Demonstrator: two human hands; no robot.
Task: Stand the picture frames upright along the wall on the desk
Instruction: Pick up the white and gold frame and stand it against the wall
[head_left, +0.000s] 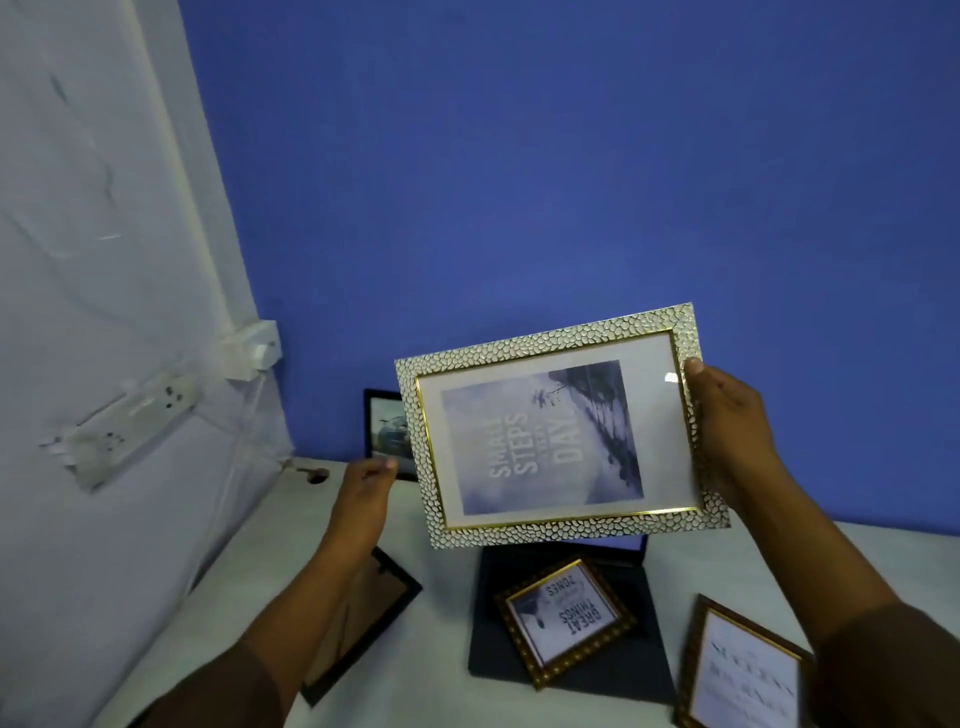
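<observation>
My right hand (730, 431) grips the right edge of a white-and-gold pebbled frame (550, 431) with a "Small steps every day" print, held in the air above the desk and turned sideways. Just left of that frame my left hand (363, 493) hovers with its fingers loosely curled and nothing in it. A small black frame (384, 434) stands upright against the blue wall behind it. A gold frame (566, 618) lies flat on a dark pad. Another gold-brown frame (743, 670) lies at the lower right. A black frame (358, 629) lies face down under my left forearm.
The white desk (270, 525) meets a blue wall (571, 182) at the back and a pale wall on the left. That pale wall carries a socket strip (130, 421) and a plug (254, 348) with a cable. The dark pad (566, 670) lies mid-desk.
</observation>
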